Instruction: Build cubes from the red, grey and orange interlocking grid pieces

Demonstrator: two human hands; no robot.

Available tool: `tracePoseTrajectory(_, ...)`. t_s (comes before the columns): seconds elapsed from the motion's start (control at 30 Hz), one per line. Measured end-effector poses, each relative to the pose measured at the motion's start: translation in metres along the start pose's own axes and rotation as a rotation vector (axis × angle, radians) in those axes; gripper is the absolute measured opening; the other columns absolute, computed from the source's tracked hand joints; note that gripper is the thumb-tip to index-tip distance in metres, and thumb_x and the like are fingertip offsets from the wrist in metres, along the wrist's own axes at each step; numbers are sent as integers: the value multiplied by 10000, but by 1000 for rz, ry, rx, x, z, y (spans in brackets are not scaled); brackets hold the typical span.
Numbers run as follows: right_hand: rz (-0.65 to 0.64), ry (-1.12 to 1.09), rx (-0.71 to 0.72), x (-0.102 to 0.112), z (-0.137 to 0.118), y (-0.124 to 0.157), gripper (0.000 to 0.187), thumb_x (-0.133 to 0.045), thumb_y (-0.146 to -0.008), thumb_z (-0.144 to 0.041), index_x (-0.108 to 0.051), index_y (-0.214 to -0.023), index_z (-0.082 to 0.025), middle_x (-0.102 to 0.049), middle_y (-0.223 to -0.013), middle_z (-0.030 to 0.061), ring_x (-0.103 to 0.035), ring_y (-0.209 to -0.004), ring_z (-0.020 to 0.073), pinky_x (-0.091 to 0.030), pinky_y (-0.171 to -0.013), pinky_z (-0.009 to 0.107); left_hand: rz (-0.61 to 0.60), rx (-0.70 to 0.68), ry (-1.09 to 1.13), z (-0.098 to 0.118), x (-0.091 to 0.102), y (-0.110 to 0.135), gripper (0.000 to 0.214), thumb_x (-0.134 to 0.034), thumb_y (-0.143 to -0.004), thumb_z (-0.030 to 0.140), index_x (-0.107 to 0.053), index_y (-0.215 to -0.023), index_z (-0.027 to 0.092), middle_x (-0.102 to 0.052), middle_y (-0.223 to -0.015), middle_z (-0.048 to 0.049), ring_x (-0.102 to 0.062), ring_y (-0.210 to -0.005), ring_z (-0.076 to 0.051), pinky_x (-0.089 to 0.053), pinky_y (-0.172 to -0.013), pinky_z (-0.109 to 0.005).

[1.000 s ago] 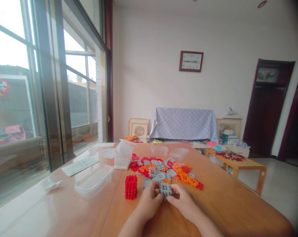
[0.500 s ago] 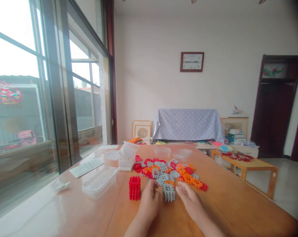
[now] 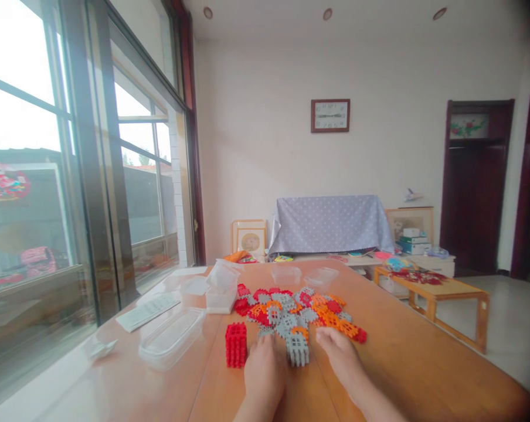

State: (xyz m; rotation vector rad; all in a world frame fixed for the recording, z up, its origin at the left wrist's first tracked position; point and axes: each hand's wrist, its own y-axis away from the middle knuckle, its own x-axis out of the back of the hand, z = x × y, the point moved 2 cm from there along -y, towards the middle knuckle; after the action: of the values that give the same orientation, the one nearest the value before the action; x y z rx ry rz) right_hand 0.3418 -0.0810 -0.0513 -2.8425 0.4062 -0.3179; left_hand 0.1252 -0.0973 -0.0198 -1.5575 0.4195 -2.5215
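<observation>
A grey cube of interlocking plastic pieces (image 3: 297, 348) stands on the wooden table (image 3: 406, 363) between my hands. My left hand (image 3: 262, 368) lies flat just left of it, fingers stretched toward the pile, holding nothing. My right hand (image 3: 339, 353) rests on the other side of the cube, fingers extended, also holding nothing. A red cube (image 3: 235, 345) built of the same pieces stands left of my left hand. Behind both lies a pile of loose red, orange and grey pieces (image 3: 298, 309).
Clear plastic containers (image 3: 170, 338) and lids (image 3: 221, 287) sit left of the pile, two small tubs (image 3: 285, 274) behind it, and a printed sheet (image 3: 148, 310) by the window. A low wooden side table (image 3: 441, 291) stands to the right.
Both hands have let go of the grey cube, which now stands on the table. The hands have come apart to either side of it. The camera tilted up slightly.
</observation>
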Motion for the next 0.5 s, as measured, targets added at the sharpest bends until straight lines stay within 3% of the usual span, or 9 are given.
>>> tracePoseTrajectory(0.27,-129,313,21,-24,1,-55,297,-518,-816,-427,-698,-879,-200,-750,-838,38,-691,-832,241,-520,-744,338,18,-61,-70,-6,-9,-6,288,-372,-913,201,-652,-979,195,-660,-1050,-117,-612,-990,-292,-412,-816,-356)
tracePoseTrajectory(0.4,-177,402,66,-46,-6,-81,221,-562,-779,-351,-697,-878,-206,-752,-866,41,-688,-829,221,-503,-745,318,16,-46,-45,-11,-15,-10,246,-399,-899,196,-636,-967,204,-644,-1073,-104,-618,-962,-262,-409,-790,-330)
tracePoseTrajectory(0.5,-252,480,126,-62,-16,-97,272,-625,-724,-300,-709,-968,-213,-754,-936,45,-685,-867,222,-496,-767,314,8,-28,-21,-12,-17,-11,240,-422,-879,180,-634,-988,213,-636,-1086,-100,-614,-972,-259,-408,-793,-329)
